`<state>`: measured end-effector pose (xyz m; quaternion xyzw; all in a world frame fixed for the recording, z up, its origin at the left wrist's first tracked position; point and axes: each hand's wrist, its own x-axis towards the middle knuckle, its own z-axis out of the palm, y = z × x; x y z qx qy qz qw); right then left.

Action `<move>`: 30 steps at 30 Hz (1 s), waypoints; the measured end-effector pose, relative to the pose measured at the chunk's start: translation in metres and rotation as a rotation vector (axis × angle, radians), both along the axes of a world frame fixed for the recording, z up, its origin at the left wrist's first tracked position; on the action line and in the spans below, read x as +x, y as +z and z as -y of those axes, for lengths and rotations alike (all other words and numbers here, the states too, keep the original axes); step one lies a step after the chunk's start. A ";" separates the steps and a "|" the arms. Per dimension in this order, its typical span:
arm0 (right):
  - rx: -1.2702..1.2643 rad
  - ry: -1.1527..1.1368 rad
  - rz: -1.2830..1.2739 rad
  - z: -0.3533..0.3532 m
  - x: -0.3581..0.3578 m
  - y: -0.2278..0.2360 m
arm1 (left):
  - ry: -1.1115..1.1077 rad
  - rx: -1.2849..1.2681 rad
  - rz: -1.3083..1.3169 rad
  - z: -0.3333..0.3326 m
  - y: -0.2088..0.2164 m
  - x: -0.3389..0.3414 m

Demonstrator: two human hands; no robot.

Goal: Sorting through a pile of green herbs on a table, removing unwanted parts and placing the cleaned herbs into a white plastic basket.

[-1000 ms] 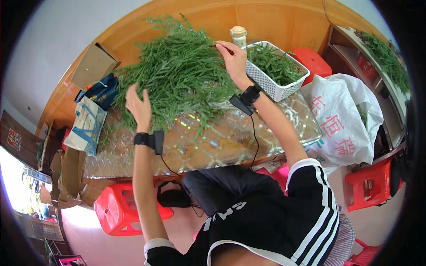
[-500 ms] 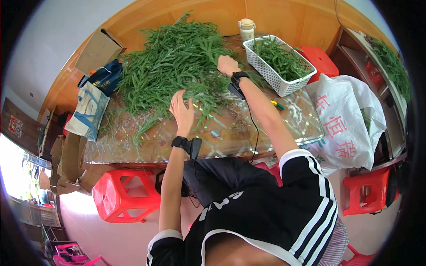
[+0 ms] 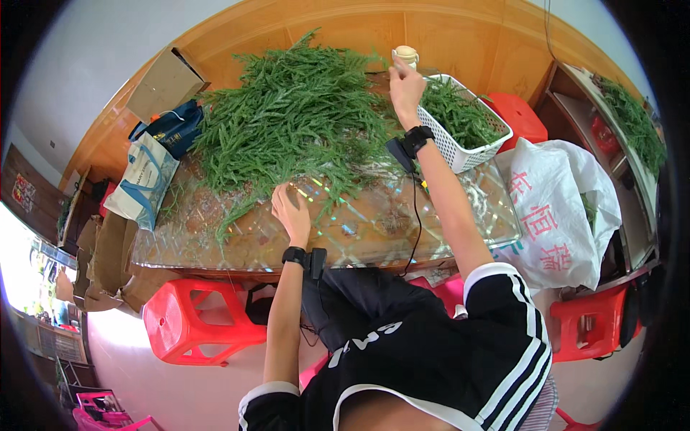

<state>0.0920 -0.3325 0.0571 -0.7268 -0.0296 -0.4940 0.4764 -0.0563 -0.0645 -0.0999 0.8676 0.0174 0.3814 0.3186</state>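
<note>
Green sprigs (image 3: 287, 115) | L hand (image 3: 291, 213) nr, fingers loose | R hand (image 3: 407, 87) by bottle (image 3: 408, 52), grip unclear

At the left end of my table (image 3: 388, 248), I note a cream tote bag (image 3: 147, 183) and a dark blue bag (image 3: 172, 131). A red stool (image 3: 165, 323) stands by its near edge; a shelf unit (image 3: 579, 109) stands beyond its right end.

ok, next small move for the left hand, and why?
I'd probably shift the left hand slightly to its left and pinch the stray sprig there: its fingers are close by, and the sprig juts from the near edge of the green pile over the shiny table cover, so it looks easier to single out than the tangled middle.
</note>
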 end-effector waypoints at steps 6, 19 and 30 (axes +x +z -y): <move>0.328 -0.042 0.335 -0.018 -0.019 0.025 | 0.070 0.006 0.008 -0.006 -0.008 -0.003; -0.576 0.064 -0.606 -0.057 0.021 -0.039 | 0.042 0.207 0.020 -0.007 -0.010 -0.003; -0.012 0.374 -0.629 -0.003 0.011 -0.023 | 0.042 0.187 0.029 -0.008 -0.009 -0.003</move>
